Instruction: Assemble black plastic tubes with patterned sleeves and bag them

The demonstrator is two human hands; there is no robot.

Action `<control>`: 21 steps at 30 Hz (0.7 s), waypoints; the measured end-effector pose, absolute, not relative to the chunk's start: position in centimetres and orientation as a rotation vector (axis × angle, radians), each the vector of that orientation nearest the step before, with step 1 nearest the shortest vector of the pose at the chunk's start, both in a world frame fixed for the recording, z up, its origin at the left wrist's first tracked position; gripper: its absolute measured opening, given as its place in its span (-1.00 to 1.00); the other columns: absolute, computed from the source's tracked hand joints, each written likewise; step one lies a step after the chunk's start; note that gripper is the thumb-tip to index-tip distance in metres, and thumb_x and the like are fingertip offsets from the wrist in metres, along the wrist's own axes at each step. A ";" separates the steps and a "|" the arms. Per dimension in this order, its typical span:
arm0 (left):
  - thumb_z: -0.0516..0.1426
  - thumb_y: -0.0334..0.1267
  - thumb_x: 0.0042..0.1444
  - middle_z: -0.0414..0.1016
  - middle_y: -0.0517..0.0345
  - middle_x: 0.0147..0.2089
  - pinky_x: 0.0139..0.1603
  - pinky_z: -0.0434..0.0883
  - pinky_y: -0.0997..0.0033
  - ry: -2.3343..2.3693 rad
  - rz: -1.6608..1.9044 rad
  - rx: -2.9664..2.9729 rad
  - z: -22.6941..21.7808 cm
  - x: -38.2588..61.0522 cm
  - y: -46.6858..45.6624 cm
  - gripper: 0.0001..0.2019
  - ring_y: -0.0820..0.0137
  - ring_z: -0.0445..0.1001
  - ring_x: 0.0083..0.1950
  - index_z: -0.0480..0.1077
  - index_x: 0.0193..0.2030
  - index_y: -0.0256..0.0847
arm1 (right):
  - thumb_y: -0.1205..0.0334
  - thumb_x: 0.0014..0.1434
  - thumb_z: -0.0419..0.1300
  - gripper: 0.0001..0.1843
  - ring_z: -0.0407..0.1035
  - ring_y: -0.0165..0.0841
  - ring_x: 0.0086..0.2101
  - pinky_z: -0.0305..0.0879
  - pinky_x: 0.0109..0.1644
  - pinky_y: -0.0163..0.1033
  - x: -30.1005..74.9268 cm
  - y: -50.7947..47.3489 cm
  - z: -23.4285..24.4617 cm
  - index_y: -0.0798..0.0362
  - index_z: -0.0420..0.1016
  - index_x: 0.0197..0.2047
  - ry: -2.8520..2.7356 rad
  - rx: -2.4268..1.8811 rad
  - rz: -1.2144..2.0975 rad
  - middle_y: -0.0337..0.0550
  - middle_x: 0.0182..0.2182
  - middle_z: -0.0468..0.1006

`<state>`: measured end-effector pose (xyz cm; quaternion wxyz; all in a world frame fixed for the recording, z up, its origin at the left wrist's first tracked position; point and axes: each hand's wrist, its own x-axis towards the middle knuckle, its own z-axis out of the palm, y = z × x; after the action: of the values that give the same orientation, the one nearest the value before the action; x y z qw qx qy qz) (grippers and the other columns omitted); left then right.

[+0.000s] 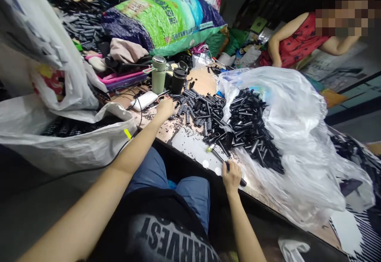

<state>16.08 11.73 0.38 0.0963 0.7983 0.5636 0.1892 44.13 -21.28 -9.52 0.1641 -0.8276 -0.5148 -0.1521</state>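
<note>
My left hand (pixel 165 108) reaches out over the brown table (pixel 205 81), fingers curled down among the small black ribbed parts (pixel 190 105); what it holds, if anything, is hidden. My right hand (pixel 231 178) rests at the table's near edge, closed on a thin dark screwdriver-like tool (pixel 218 157) with a yellowish handle. A heap of black tubes (pixel 247 129) spills from a clear plastic bag (pixel 294 135) just right of both hands.
A green flask (pixel 158 74), a black cup (pixel 179 80) and a white power bank (pixel 145 100) stand behind my left hand. A white sack (pixel 68 143) of dark parts lies left. A green printed sack (pixel 166 20) is at the back. A person in red (pixel 297 39) leans at far right.
</note>
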 end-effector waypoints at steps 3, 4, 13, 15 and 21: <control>-0.09 -0.27 0.25 0.42 -0.33 0.00 0.10 0.31 0.21 1.672 0.432 2.362 -0.8 20.5 15.7 -0.61 0.12 0.38 0.04 0.43 -0.02 -0.51 | 0.04 0.31 -0.06 -0.60 0.36 -0.16 -0.08 0.17 0.02 -0.11 44.1 -21.6 -9.7 0.15 0.47 -0.10 -1.425 -2.328 -0.411 0.08 -0.13 0.55; -0.08 -0.31 0.23 0.41 -0.35 0.00 0.08 0.33 0.21 1.676 0.417 2.362 -1.0 21.4 16.7 -0.62 0.11 0.38 0.04 0.43 -0.02 -0.53 | 0.05 0.31 -0.04 -0.61 0.37 -0.16 -0.09 0.18 0.01 -0.10 44.1 -21.7 -9.7 0.14 0.47 -0.11 -1.414 -2.322 -0.403 0.07 -0.15 0.55; 0.03 -0.45 0.10 0.48 -0.46 -0.17 -0.08 0.39 0.18 1.659 0.289 2.353 -2.0 24.0 21.9 -0.74 0.01 0.45 -0.04 0.49 -0.18 -0.55 | 0.07 0.28 0.01 -0.70 0.39 -0.12 -0.12 0.23 0.02 -0.04 44.3 -22.1 -9.7 0.03 0.47 -0.14 -1.340 -2.316 -0.304 0.01 -0.19 0.57; 0.03 -0.43 0.11 0.48 -0.45 -0.16 -0.08 0.38 0.20 1.669 0.307 2.354 -1.8 24.0 21.7 -0.74 0.02 0.47 -0.04 0.47 -0.17 -0.57 | 0.05 0.25 0.04 -0.71 0.38 -0.09 -0.08 0.21 0.06 0.02 44.1 -22.2 -9.4 0.03 0.48 -0.14 -1.285 -2.293 -0.275 0.04 -0.16 0.56; -0.08 -0.28 0.27 0.53 -0.07 -0.17 -0.17 0.45 0.33 1.070 0.815 2.524 -2.1 24.9 11.1 -0.69 0.31 0.50 -0.17 0.48 -0.17 -0.32 | -0.06 0.20 0.10 -0.64 0.35 -0.10 -0.01 0.24 0.10 0.06 40.9 -18.8 -5.8 0.04 0.44 -0.12 -0.920 -1.895 0.121 0.07 -0.10 0.50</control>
<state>24.90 11.14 -2.10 0.1404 0.8737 0.3705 0.2823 40.90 -18.84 -5.77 0.4933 -0.7812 -0.3794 0.0500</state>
